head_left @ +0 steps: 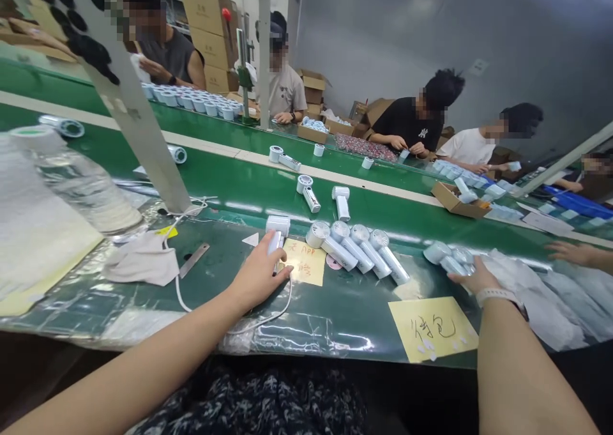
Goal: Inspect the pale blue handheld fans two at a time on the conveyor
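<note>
My left hand (258, 275) lies over the handle of a small white handheld fan (277, 228) on the green table, fingers curled round it, beside a yellow note (306, 262). A white cable (268, 317) runs under this hand. My right hand (472, 275), with a watch on the wrist, rests on a cluster of pale blue fans (447, 256) to the right, fingers closed over them. Between my hands, several more fans (357, 246) lie side by side in a row.
A green conveyor belt (230, 179) carries single fans (341, 200) past. A water bottle (76, 179), a face mask (143, 259), a metal post (138, 115) and a second yellow note (431, 326) are nearby. Several people work across the belt; another person's hand (572, 253) reaches in at right.
</note>
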`<state>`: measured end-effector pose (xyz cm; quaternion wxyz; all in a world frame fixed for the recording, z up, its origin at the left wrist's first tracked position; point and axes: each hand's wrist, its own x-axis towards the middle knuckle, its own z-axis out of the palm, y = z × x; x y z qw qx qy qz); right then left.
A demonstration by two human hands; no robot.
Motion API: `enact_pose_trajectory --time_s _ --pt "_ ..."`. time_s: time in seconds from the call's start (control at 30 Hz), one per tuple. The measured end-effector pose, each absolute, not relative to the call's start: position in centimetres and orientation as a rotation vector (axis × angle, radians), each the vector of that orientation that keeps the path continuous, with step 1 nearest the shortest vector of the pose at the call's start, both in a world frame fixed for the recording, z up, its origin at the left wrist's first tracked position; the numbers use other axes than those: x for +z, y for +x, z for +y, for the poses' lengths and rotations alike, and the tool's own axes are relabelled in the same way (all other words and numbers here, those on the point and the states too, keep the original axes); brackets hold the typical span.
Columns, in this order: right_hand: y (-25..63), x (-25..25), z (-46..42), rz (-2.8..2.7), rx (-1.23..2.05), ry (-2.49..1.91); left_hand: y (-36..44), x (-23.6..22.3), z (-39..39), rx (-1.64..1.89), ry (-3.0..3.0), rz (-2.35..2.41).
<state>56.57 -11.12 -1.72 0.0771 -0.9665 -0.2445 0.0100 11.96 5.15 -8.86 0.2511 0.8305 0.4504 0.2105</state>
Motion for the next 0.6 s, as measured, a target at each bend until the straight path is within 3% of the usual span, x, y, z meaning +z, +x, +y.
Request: enact_pose_trajectory --time_s 0.2,0.3,0.47,0.6 --pt "56.2 -3.2 -8.0 -0.442 -0.121 -3.067 11.1 -9.0 6.2 0.929 1.797 1.265" --pt "54.1 -3.2 -2.1 -0.782 -0.080 -3.004 10.7 -9.5 7.0 1.014 1.562 1.230" --pt "47.8 -4.2 9.1 -1.473 0.263 -2.677 10.4 -10.1 7.5 1.126 1.205 1.118" --pt "41.9 -4.9 15.5 -1.697 0.405 -2.577 10.3 -10.6 7.5 1.189 1.115 1.105"
